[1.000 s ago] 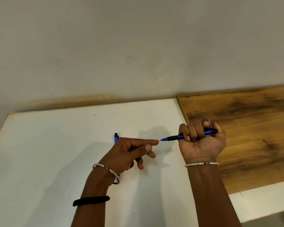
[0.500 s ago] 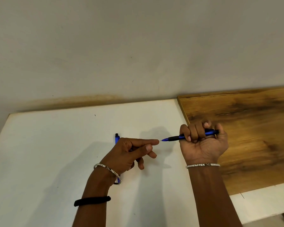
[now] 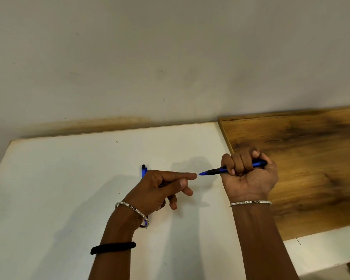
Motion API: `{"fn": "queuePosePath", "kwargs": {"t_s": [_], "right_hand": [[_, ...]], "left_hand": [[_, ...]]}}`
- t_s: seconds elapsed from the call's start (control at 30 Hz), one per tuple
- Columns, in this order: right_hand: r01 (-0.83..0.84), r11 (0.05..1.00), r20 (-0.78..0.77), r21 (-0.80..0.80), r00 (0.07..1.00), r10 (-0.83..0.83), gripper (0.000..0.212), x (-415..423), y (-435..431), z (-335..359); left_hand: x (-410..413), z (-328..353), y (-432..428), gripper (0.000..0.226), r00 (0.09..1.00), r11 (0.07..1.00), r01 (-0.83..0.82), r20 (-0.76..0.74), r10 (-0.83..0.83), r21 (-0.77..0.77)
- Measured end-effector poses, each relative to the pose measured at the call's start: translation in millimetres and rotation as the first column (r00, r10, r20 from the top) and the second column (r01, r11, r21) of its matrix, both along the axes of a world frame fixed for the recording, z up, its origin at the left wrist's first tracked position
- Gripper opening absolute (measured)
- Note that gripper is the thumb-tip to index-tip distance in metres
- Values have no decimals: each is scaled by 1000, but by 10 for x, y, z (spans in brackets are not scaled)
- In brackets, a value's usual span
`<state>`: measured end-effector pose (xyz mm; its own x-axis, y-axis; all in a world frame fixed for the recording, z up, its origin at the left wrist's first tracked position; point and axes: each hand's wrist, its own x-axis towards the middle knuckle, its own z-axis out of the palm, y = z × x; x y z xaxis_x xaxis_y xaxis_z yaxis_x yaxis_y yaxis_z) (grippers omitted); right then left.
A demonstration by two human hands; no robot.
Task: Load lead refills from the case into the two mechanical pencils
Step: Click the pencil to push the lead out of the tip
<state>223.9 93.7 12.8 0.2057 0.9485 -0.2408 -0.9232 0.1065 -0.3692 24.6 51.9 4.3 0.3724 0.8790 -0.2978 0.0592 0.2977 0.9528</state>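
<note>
Over white table, right hand grips blue pencil, black near tip.

A plain indoor desk is suggested by a white tabletop, a wood-grain board and a bare, stained wall.

Each wrist wears a silver bangle, the left forearm a black band

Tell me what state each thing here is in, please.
Right hand: fist gripping the held pencil.
Held pencil: level, tip pointing left.
Left hand: forefinger straight, touching that pencil's tip.
Second pencil: lying on the white table, mostly hidden behind the left hand.
</note>
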Motion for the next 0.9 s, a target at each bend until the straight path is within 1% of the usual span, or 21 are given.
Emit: {"fn": "queuePosePath", "kwargs": {"t_s": [0.1,0.2,0.37,0.5,0.57,0.7,0.8,0.9], "right_hand": [[5,1000,-1,-2,1000,-5,28,0,-3,-3],[11,1000,-9,0,1000,-11,26,8,0,-3],[9,1000,-19,13,1000,-8,35,10,0,-8],[10,1000,-12,20,1000,-10,37,14,3,-9],[11,1000,-5,15,1000,-11,35,19,7,-7],[9,1000,10,15,1000,-9,22,25,14,9],[17,1000,0,19,1000,-17,32,27,12,2],[27,1000,4,17,1000,-27,36,21,13,10]], "left_hand": [[8,2,-2,29,1000,1000,2,6,-2,-4],[3,2,0,29,1000,1000,2,0,-2,-6],[-2,-1,4,29,1000,1000,0,-3,0,-12],[-1,-7,8,24,1000,1000,-1,-13,1,-9],[-2,-12,6,23,1000,1000,-2,-19,2,-7],[5,-10,8,24,1000,1000,2,-13,-2,-7],[5,-12,10,27,1000,1000,4,-4,-4,-3],[-2,-19,7,27,1000,1000,1,-6,-1,-1]]}}
